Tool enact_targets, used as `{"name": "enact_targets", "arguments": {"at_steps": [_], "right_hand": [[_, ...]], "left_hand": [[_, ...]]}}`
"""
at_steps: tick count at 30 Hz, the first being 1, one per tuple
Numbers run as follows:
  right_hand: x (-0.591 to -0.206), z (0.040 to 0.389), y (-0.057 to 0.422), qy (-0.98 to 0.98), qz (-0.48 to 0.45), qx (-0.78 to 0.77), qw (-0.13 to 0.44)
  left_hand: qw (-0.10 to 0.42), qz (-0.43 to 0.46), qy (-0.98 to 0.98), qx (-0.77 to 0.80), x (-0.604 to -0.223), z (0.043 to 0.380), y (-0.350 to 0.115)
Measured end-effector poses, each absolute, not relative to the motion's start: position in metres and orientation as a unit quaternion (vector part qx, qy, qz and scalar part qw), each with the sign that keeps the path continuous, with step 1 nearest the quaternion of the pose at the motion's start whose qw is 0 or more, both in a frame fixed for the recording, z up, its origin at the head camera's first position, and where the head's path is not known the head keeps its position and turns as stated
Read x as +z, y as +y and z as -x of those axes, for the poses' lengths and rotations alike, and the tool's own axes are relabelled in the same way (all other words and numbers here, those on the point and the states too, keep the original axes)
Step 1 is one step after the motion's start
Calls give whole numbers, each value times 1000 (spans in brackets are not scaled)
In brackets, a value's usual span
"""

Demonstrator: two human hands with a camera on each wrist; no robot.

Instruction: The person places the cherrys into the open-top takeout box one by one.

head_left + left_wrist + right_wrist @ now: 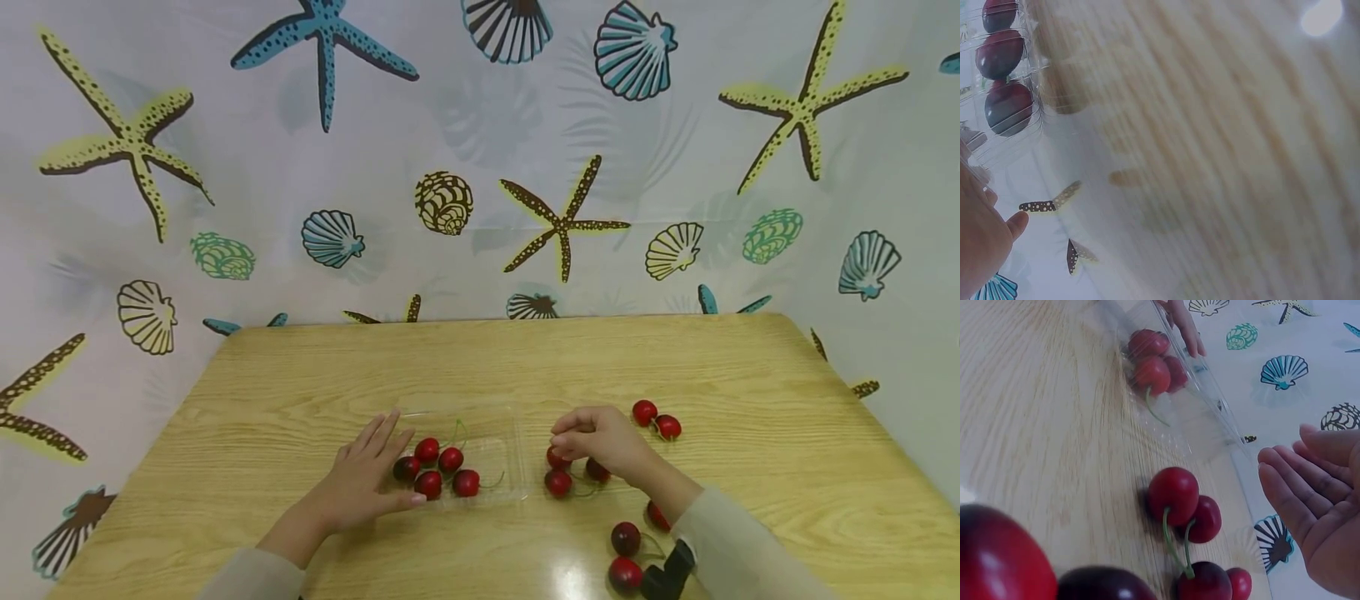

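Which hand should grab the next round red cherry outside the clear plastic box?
Probably the right hand: it's empty, close to the loose round red cherries. The left hand is farther away, by the box.

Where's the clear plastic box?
In the head view, the clear plastic box sits on the table near the middle, between the left hand and loose cherries on its right.

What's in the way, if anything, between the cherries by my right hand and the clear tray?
Nothing visible except the right wall of the tray, which they'd probably need lifting over. Only tabletop shows between it and the nearest cherries. Your right hand is close to them.
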State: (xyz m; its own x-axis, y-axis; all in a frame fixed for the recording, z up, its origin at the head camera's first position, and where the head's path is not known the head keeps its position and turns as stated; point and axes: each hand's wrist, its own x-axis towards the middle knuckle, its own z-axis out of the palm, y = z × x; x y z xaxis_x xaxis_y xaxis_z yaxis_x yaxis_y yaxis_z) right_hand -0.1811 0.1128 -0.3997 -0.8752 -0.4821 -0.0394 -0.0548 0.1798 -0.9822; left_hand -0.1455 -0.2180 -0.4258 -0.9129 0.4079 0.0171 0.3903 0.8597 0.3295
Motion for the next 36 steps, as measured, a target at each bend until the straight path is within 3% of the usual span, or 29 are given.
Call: {"name": "enact_targets", "arguments": {"at_steps": [36], "right_hand": [[-406,156,204,766,99,-614,165]], "left_hand": [[20,-212,964,162,-430,147,-219]]}}
